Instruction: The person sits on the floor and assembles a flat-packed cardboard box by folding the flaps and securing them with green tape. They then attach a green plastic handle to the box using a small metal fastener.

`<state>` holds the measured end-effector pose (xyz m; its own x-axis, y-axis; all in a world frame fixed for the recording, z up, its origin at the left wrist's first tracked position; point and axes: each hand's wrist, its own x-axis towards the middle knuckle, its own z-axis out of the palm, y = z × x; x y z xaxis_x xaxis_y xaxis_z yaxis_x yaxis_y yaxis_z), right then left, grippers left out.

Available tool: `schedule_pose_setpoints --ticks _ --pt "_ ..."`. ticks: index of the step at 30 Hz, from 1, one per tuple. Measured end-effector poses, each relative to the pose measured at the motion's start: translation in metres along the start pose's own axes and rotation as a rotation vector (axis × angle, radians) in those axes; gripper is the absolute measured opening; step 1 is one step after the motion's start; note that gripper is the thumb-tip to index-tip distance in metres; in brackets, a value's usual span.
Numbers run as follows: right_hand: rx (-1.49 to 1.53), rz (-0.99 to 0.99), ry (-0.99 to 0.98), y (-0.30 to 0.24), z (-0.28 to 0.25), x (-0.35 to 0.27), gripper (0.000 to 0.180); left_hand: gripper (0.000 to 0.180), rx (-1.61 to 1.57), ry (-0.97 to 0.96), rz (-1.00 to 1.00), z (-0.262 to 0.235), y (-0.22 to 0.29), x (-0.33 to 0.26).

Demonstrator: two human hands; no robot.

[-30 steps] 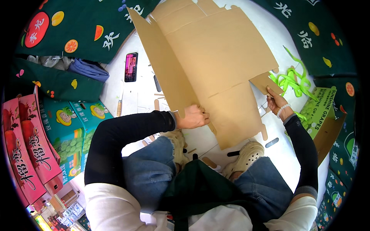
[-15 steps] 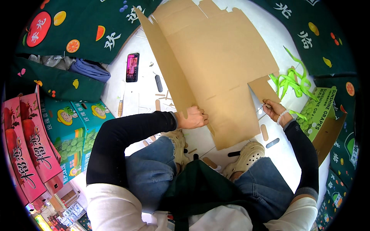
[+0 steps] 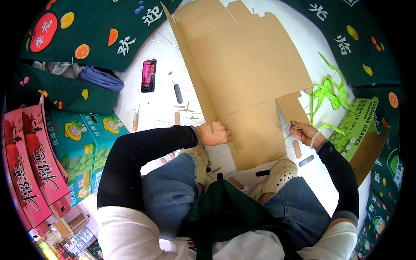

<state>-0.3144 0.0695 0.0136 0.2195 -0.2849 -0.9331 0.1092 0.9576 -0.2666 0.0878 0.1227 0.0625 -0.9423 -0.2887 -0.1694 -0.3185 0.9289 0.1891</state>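
Observation:
A large, partly unfolded brown cardboard box (image 3: 255, 73) lies in front of me, its near end between my shoes. Its long left panel (image 3: 188, 65) stands raised along a crease. At the near end of that panel, my left hand (image 3: 215, 133) is closed, knuckles up, with the cardboard edge in its curled fingers. My right hand (image 3: 303, 133) wears a pale beaded bracelet and pinches the lower corner of a small side flap (image 3: 291, 108) on the box's right. The fingertips of my left hand are partly hidden.
A phone (image 3: 148, 76) and a wooden-handled tool (image 3: 135, 119) lie on the white floor at left, near dark oval cutouts and cardboard scraps. Green ribbon (image 3: 329, 93) and a green grape box (image 3: 356, 125) are at right. Pink cartons (image 3: 37, 164) and teal cartons (image 3: 89, 151) stand left.
The cardboard has turned slightly, its near end shifting left and the top of its raised panel moving right. My right hand has moved a little left and nearer with the flap.

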Motion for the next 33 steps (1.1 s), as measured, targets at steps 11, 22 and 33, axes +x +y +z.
schedule_pose_setpoints --ticks 11,22,33 --pt "-0.116 -0.278 -0.007 -0.005 0.039 -0.02 0.036 0.032 -0.57 0.018 -0.513 -0.017 0.021 0.044" --pt "-0.238 -0.32 -0.053 -0.001 0.059 -0.023 0.033 0.021 -1.427 0.824 -1.137 0.022 0.03 0.193" --pt "-0.255 -0.309 -0.056 0.013 0.042 -0.013 0.029 0.012 -1.834 0.608 -1.129 0.012 0.027 0.193"
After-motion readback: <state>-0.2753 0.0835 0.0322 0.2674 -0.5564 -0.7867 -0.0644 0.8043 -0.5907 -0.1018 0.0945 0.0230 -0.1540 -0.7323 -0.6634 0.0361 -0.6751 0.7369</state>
